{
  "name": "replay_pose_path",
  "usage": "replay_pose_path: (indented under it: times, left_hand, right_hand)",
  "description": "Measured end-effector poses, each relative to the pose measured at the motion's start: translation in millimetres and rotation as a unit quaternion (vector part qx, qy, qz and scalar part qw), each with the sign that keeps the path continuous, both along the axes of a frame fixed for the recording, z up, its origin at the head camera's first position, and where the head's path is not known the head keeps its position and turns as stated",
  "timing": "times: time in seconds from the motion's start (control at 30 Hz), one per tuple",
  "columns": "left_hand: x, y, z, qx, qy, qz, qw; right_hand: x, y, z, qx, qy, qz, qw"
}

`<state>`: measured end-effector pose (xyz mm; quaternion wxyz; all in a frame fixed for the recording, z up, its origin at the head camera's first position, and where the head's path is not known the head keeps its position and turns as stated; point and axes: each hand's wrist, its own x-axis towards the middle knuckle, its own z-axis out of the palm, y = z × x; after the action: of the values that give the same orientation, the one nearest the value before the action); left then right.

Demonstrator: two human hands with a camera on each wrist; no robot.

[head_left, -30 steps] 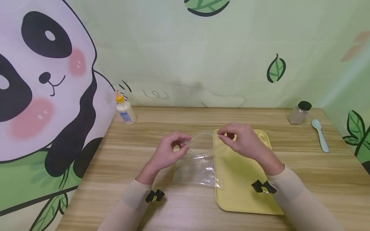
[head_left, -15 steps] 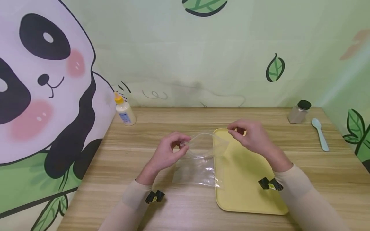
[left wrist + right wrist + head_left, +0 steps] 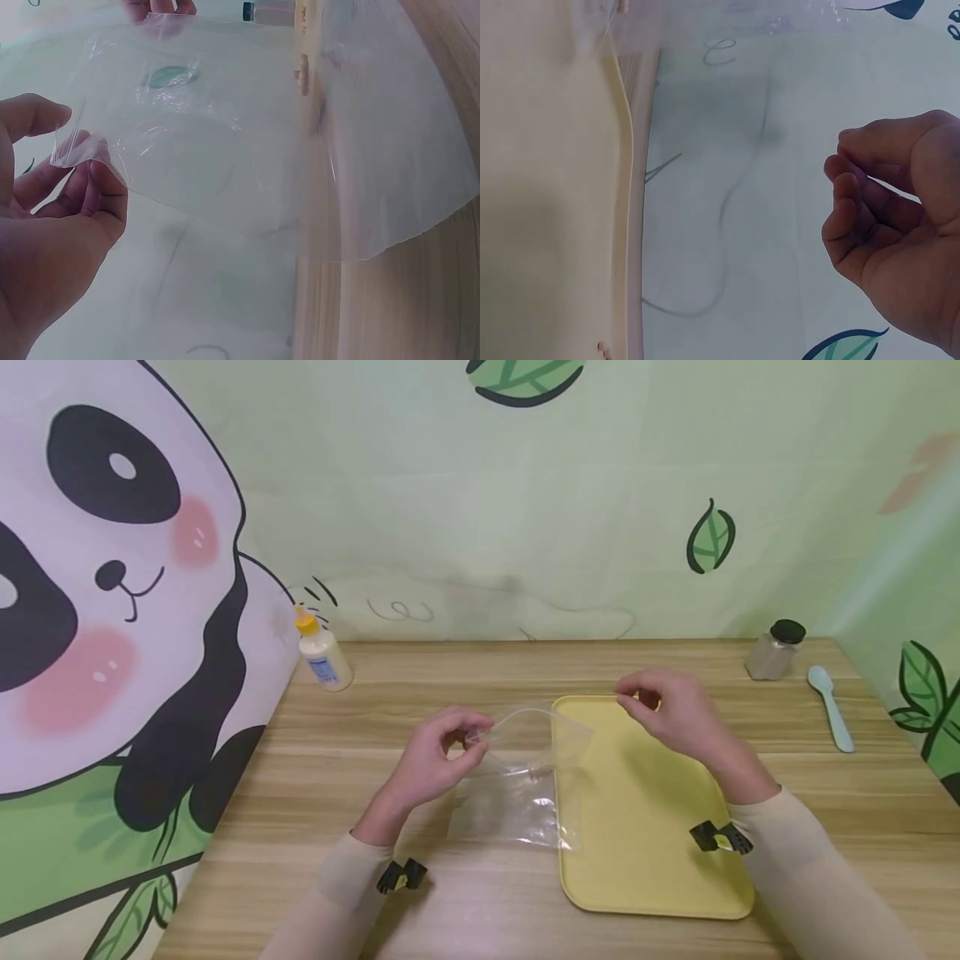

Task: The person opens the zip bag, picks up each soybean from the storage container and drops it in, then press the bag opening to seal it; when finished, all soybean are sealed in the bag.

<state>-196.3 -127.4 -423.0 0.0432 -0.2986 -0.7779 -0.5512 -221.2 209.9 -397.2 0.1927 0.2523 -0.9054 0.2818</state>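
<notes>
A clear plastic bag (image 3: 510,806) hangs from my left hand (image 3: 438,756), which pinches the left end of its bowed mouth. The left wrist view shows the sheer film (image 3: 225,172) spreading away from my fingers. The bag's right side overlaps the edge of a yellow tray (image 3: 645,852). Over the tray's back part is my right hand (image 3: 671,714), apart from the bag, its fingers loosely curled. No object shows between those fingers in the right wrist view, where the same hand (image 3: 900,217) is seen side-on.
At the back left stands a bottle (image 3: 326,660) with a yellow nozzle cap. A black-lidded jar (image 3: 776,652) and a pale blue spoon (image 3: 830,710) are at the back right. The wooden table (image 3: 480,902) ends at a printed wall hanging (image 3: 420,510).
My right hand has let go of the bag's right corner and moved right, away from it. The bag's mouth stays bowed in my left hand, which has barely moved.
</notes>
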Motion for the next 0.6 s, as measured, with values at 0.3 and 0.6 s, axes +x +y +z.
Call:
replay_pose_path:
  times: [0.3,0.6]
  left_hand:
    - [15.0,4.0,26.4,0.007,0.005,-0.005,0.9999]
    - [2.6,0.0,5.9,0.004,0.004,-0.002,1.0000]
  right_hand:
    - [-3.1,15.7,-7.3,0.009,-0.031,-0.033,0.9989]
    - [-12.7,32.7,-20.7,0.015,-0.055,-0.053,0.9970]
